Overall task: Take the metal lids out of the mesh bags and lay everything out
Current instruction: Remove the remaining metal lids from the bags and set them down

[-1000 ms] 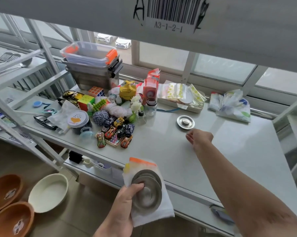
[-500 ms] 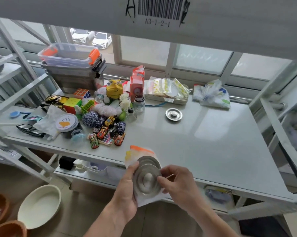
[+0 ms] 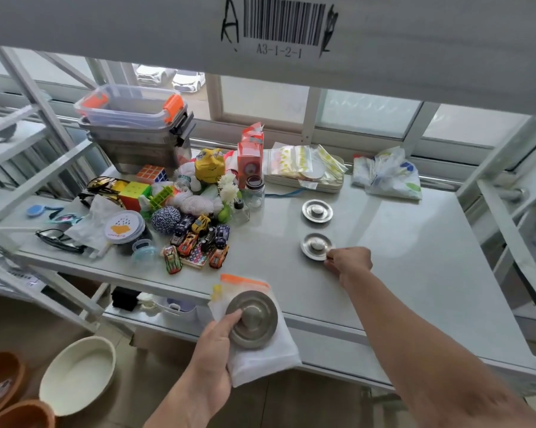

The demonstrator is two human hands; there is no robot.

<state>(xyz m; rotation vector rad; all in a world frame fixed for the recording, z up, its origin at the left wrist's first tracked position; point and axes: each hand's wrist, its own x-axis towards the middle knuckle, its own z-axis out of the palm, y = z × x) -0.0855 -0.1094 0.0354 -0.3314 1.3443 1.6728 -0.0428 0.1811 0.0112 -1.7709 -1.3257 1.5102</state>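
Note:
My left hand (image 3: 212,350) grips a white mesh bag (image 3: 262,358) with an orange top, held in front of the table's near edge. A round metal lid (image 3: 254,319) lies on the bag, pinned under my thumb. My right hand (image 3: 348,262) reaches over the steel table (image 3: 399,257), its fingertips pinching the right rim of a second metal lid (image 3: 316,246) that rests on the surface. A third metal lid (image 3: 317,211) lies flat just behind that one, untouched.
Toy cars (image 3: 198,242), puzzle cubes, yarn, a glass jar (image 3: 255,191) and sunglasses crowd the table's left half. Stacked plastic bins (image 3: 134,131), a tray of zip bags (image 3: 305,168) and a crumpled bag (image 3: 387,174) line the back. Bowls (image 3: 75,375) sit on the floor below left.
My right hand has pulled one lid off the stack on the bag and carried it out onto the table, in front of the first lid. The left hand still holds the bag with a lid.

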